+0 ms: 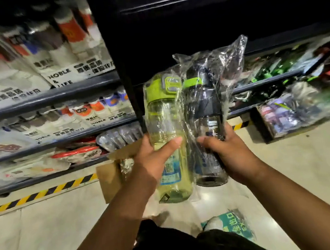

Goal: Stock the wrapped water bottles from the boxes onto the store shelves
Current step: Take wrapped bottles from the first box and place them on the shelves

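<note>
A: Clear plastic film, crinkled and loose, wraps both bottles at the centre of the frame. The left hand (pixel 153 158) is closed around the middle of the green bottle (pixel 165 124); the right hand (pixel 226 151) is curled round the lower half of the dark bottle (pixel 208 124). They are held upright, side by side and touching, in front of the black shelf upright.

B: How would they handle?

A: Light, I'd judge, since they look empty, with stiff bodies. The film is the trouble: slick, and it can slide over the plastic. Better to grip the barrel firmly, as now, than the baggy wrap bunched above the lids.

B: Any writing?

A: The green bottle has a blue label under the thumb, too blurred to read. The dark one carries a small label, also illegible. On the white packs (pixel 62 74) on the shelves (pixel 52 95) at upper left, "NOBLE & LIFE" shows beside Chinese characters. A cardboard box (pixel 109 176) sits on the floor behind the left wrist.
</note>
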A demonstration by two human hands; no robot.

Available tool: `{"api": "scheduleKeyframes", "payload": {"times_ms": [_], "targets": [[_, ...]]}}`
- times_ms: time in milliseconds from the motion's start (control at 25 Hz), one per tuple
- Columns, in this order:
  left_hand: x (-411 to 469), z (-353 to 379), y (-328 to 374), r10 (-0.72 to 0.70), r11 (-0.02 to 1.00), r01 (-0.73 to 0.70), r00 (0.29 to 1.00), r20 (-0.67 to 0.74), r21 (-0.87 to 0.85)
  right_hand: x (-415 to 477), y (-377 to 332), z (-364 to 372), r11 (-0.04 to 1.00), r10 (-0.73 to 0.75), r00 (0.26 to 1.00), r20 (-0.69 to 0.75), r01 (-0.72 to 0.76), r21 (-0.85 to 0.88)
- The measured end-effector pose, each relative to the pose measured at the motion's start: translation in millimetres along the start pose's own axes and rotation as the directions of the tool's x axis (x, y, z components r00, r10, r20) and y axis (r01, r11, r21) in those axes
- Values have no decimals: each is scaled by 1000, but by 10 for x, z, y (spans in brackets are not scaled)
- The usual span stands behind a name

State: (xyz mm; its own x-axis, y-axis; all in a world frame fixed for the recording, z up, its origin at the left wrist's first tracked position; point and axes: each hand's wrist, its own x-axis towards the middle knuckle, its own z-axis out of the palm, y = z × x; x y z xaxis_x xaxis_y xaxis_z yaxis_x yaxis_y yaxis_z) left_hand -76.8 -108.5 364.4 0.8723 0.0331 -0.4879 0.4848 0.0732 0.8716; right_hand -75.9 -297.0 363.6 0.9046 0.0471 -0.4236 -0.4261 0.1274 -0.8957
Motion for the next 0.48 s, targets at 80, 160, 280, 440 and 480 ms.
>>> {"api": "scheduleKeyframes", "payload": {"times_ms": [80,160,280,440,480], "targets": [[-133,530,171,36,999,-34,997,71,-25,-206,-235,-495,998,-68,997,-32,68,-8],[-246,1066,391,100,995,-94,983,153,-43,-399,-487,-990,990,-138,986,-91,138,-10],[-362,1765,782,188,982,-174,950,250,-80,-608,-904,-1562,975,-218,959,-180,221,-3],[-354,2439,1385,272,962,-255,901,337,-95,-711,-1530,-2083,937,-341,905,-253,349,-12],[-327,2595,1555,293,956,-279,886,360,-90,-702,-1692,-2209,926,-369,890,-267,376,-27]]}}
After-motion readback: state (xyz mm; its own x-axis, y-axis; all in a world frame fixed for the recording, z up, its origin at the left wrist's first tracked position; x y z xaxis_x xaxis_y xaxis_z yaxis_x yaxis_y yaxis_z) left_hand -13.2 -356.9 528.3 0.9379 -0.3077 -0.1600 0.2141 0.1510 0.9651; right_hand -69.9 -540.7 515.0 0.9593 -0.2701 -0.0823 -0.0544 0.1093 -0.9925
